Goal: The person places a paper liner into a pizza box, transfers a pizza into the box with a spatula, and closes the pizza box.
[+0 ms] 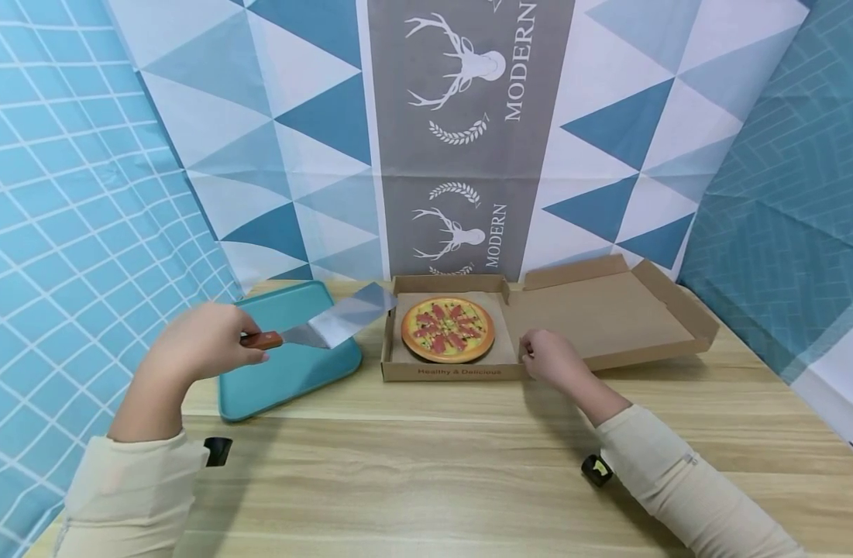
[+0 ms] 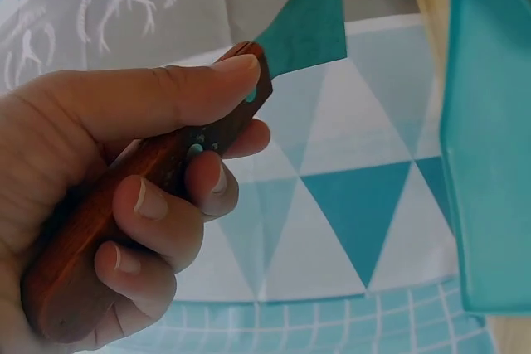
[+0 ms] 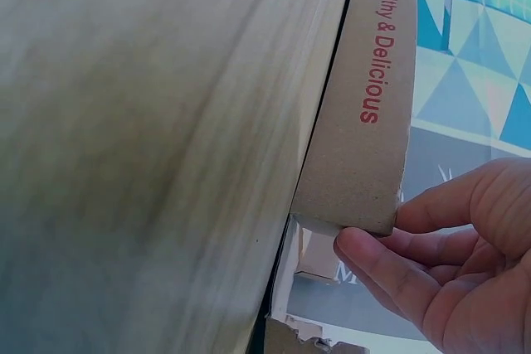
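My left hand (image 1: pixel 201 339) grips the brown wooden handle (image 2: pixel 124 213) of a metal spatula (image 1: pixel 345 316), thumb lying along it in the left wrist view. Its wide flat blade hangs over the teal tray, the tip close to the pizza box's left side. In the open cardboard pizza box (image 1: pixel 461 373) lies a round pizza (image 1: pixel 448 330) with red strips on top. My right hand (image 1: pixel 555 360) pinches the front right corner of that box; the right wrist view shows thumb and fingers at the corner of the printed front wall (image 3: pixel 365 122).
The teal tray (image 1: pixel 287 387) lies on the wooden table (image 1: pixel 412 473), left of the box. To the right, the box lid (image 1: pixel 600 314) is folded open. Patterned cloth (image 1: pixel 314 116) hangs behind and at both sides. A small black object (image 1: pixel 596 470) shows at each wrist.
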Action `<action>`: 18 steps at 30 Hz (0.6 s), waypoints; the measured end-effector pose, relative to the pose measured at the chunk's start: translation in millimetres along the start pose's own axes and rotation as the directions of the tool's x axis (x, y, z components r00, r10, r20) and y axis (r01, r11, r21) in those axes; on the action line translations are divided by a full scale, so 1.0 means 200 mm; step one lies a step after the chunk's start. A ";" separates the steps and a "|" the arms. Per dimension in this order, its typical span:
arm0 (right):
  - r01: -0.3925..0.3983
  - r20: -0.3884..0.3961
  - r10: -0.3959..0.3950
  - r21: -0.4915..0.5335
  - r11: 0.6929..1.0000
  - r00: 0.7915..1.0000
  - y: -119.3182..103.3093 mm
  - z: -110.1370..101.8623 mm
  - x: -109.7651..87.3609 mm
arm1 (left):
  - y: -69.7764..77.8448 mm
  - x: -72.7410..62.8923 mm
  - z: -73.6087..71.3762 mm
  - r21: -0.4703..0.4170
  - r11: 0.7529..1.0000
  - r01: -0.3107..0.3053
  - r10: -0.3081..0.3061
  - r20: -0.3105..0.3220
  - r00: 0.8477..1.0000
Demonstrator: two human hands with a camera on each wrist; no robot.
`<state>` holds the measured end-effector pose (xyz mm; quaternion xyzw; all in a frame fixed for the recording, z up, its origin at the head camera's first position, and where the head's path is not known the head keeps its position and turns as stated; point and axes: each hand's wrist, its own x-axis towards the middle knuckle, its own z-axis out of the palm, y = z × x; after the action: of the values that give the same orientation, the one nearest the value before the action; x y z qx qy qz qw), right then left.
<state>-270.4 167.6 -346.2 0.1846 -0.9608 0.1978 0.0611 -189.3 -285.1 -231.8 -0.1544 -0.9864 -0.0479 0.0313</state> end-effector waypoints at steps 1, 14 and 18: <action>0.001 -0.002 -0.001 -0.002 1.000 1.000 0.00 0.00 0.00 | -0.01 -0.01 0.01 0.002 1.000 0.003 -0.003 -0.007 1.000; -0.009 0.007 0.009 -0.002 1.000 1.000 -0.01 -0.01 0.01 | -0.20 -0.06 0.09 -0.013 0.997 0.079 -0.078 0.067 0.995; -0.002 0.001 0.002 -0.014 1.000 1.000 -0.01 -0.01 0.00 | -0.24 -0.07 0.13 -0.012 0.995 0.099 -0.098 0.069 0.993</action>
<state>-270.2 165.8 -343.9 0.1831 -0.9623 0.1912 0.0618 -192.7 -331.4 -262.3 -0.1075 -0.9928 -0.0517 -0.0061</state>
